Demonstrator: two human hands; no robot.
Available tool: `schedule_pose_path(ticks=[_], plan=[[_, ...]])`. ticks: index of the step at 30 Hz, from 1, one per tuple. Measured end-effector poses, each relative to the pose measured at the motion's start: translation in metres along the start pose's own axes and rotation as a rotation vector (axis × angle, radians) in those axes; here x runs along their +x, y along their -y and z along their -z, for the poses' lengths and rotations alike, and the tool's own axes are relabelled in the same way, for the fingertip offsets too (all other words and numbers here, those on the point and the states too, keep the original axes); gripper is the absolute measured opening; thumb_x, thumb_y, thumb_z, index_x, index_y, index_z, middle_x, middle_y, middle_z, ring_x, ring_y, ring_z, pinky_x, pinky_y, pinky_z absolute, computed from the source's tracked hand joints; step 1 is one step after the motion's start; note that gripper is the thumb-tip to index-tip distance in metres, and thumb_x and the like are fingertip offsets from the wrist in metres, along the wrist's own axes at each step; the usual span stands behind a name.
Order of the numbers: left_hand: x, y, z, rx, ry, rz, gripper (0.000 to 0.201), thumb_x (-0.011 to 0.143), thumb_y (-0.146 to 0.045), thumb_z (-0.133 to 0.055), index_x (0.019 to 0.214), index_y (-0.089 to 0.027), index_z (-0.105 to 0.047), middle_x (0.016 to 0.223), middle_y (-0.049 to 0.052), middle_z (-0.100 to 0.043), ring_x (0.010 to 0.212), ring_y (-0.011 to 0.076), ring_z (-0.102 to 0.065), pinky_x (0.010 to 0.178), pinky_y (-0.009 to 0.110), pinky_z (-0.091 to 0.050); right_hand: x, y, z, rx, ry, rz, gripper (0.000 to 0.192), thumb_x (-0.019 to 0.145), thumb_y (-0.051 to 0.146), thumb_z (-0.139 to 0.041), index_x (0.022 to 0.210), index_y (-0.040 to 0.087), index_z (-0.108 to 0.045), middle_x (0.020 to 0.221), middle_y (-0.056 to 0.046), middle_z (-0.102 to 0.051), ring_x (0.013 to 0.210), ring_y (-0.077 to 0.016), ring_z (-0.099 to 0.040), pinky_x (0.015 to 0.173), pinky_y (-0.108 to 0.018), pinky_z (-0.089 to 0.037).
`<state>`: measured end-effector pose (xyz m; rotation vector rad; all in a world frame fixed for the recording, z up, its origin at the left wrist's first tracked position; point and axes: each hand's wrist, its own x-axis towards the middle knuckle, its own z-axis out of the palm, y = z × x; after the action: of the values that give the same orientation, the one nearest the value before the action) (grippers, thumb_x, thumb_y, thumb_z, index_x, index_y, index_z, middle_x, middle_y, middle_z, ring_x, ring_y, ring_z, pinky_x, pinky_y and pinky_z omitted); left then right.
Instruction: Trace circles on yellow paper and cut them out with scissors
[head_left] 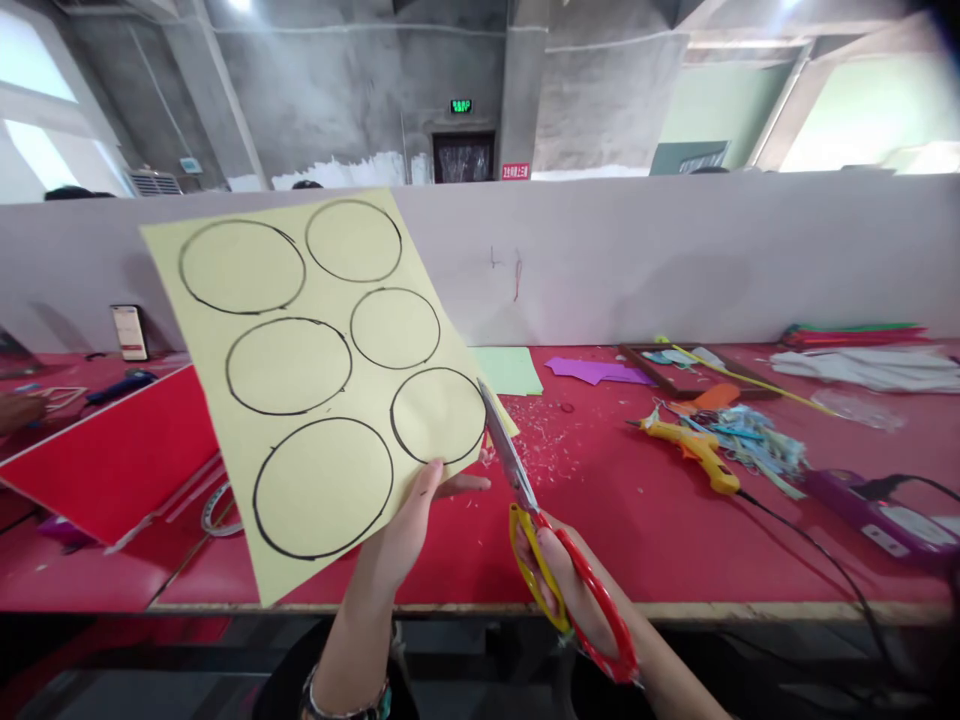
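Note:
A pale yellow sheet of paper [319, 390] with several black hand-drawn circles is held up, tilted, over the table. My left hand [409, 510] grips its lower right edge, thumb in front and fingers behind. My right hand [570, 570] has its fingers through the handles of a pair of scissors [517, 465], one handle yellow and one red. The blades point up and left, and their tips meet the sheet's right edge beside the lower right circle. Whether the blades have paper between them I cannot tell.
On the red table [585, 510] are paper scraps, a yellow glue gun [694, 450], a purple power strip [877, 515], ribbon scraps [757, 435], purple paper [600, 371] and green paper [510, 369]. At left stand a red board [120, 450] and a phone [130, 332]. A white partition [675, 250] runs behind.

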<state>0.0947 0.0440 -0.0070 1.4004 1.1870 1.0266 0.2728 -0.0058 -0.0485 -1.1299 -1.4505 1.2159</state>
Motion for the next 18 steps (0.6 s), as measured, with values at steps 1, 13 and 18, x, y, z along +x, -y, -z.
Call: schedule_pose_path(ticks=[1, 13, 18], plan=[[0.0, 0.001, 0.0, -0.016, -0.009, 0.016, 0.048, 0.083, -0.054, -0.035, 0.079, -0.02, -0.068, 0.091, 0.007, -0.072, 0.106, 0.0255, -0.056, 0.108, 0.04, -0.02, -0.001, 0.001, 0.001, 0.008, -0.001, -0.034, 0.047, 0.085, 0.063, -0.034, 0.071, 0.018, -0.042, 0.056, 0.006, -0.037, 0.041, -0.0053, -0.031, 0.038, -0.018, -0.027], [0.009, 0.001, -0.017, -0.332, 0.081, 0.136, 0.034, 0.08, -0.034, -0.043, 0.066, -0.016, -0.068, 0.08, 0.007, -0.072, 0.067, 0.0192, -0.066, 0.081, 0.035, -0.045, -0.004, -0.008, 0.006, 0.25, -0.038, -0.467, 0.055, 0.074, 0.071, -0.042, 0.062, 0.017, -0.044, 0.045, 0.007, -0.042, 0.027, -0.0023, -0.034, 0.027, -0.013, -0.029], [0.016, 0.013, -0.031, -0.299, 0.228, 0.2, 0.041, 0.082, -0.035, -0.037, 0.065, -0.015, -0.068, 0.08, 0.007, -0.072, 0.066, 0.0174, -0.065, 0.08, 0.032, -0.045, -0.014, -0.004, 0.015, 0.299, -0.041, -0.592, 0.054, 0.078, 0.067, -0.039, 0.059, 0.017, -0.045, 0.047, 0.005, -0.048, 0.023, -0.0013, -0.034, 0.025, -0.012, -0.029]])
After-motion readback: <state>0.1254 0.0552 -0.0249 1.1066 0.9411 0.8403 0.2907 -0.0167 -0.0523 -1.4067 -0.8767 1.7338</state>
